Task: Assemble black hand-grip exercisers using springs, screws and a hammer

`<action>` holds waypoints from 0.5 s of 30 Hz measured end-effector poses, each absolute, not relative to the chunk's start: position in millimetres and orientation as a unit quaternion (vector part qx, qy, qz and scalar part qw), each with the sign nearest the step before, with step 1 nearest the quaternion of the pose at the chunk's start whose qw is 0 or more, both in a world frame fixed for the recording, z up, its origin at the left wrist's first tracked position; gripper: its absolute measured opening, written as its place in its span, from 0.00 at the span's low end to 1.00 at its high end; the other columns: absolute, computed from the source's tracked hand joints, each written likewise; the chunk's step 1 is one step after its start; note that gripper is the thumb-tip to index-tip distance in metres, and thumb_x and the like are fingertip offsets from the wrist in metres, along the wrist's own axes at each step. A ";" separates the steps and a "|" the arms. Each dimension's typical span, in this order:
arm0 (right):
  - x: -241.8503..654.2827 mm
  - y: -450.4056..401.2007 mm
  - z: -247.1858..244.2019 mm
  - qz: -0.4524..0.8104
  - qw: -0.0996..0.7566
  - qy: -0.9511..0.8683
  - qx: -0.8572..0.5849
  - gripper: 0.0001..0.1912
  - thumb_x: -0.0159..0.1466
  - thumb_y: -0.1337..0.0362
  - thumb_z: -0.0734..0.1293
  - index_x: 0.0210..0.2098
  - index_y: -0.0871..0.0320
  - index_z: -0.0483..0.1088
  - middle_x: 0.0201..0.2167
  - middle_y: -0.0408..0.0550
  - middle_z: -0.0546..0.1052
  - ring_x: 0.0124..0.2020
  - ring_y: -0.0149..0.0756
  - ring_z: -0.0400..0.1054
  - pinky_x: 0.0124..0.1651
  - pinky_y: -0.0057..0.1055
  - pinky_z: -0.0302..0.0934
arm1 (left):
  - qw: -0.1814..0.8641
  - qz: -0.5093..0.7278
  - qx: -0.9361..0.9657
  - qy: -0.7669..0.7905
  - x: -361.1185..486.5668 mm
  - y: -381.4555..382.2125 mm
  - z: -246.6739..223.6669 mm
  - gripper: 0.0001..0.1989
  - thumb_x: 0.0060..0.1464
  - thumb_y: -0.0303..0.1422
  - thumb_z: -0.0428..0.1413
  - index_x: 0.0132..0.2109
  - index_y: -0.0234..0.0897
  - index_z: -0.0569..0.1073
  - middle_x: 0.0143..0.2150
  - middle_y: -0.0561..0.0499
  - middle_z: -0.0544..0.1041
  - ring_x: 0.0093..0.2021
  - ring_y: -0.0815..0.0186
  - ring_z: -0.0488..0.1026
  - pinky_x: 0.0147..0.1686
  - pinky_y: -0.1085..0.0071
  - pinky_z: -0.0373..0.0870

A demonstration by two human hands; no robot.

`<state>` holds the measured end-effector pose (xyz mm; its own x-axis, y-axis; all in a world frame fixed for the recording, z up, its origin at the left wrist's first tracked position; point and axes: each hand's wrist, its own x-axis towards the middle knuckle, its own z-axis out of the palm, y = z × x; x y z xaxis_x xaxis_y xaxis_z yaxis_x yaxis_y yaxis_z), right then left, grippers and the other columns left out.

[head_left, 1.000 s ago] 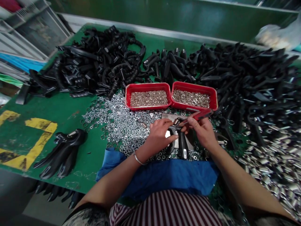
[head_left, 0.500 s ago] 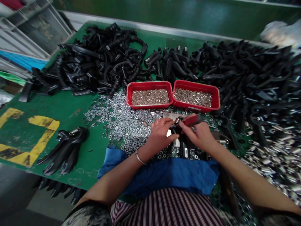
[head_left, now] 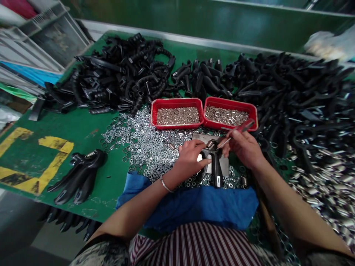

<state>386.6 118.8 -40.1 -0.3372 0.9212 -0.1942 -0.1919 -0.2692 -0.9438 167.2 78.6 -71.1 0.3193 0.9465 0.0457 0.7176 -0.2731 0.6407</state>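
Note:
My left hand [head_left: 191,156] is closed around the upper end of a black plastic handle [head_left: 217,171], thumb and fingers on its near side. A shiny coiled metal piece [head_left: 212,144] sits at the top of this handle. Underneath is a flat metal plate [head_left: 225,166]. In my closed right hand [head_left: 245,147] is a red-handled tool [head_left: 240,128] with a thin metal tip. The tip points down to the left, close beside the coiled piece; whether they touch I cannot tell.
Two red trays [head_left: 177,126] of small metal parts stand behind my hands. Loose metal rings [head_left: 149,144] spread to the left. Black handles are piled at the back [head_left: 111,81] and right [head_left: 299,88]. Metal cylinders [head_left: 327,192] lie at right, a blue cloth [head_left: 194,207] in front.
My right hand has moved slightly right and away from the coiled piece, turning the red-handled tool so its thin tip shows. My left hand stays on the black handle.

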 end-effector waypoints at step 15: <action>368.6 99.4 -54.6 0.537 0.422 -0.554 -0.476 0.16 0.68 0.47 0.67 0.41 0.53 0.64 0.36 0.47 0.80 0.25 0.34 0.74 0.26 0.31 0.70 | 0.274 0.223 0.763 0.541 166.9 79.2 -70.3 0.22 0.57 0.41 0.62 0.56 0.40 0.73 0.58 0.46 0.73 0.59 0.52 0.65 0.57 0.53 0.58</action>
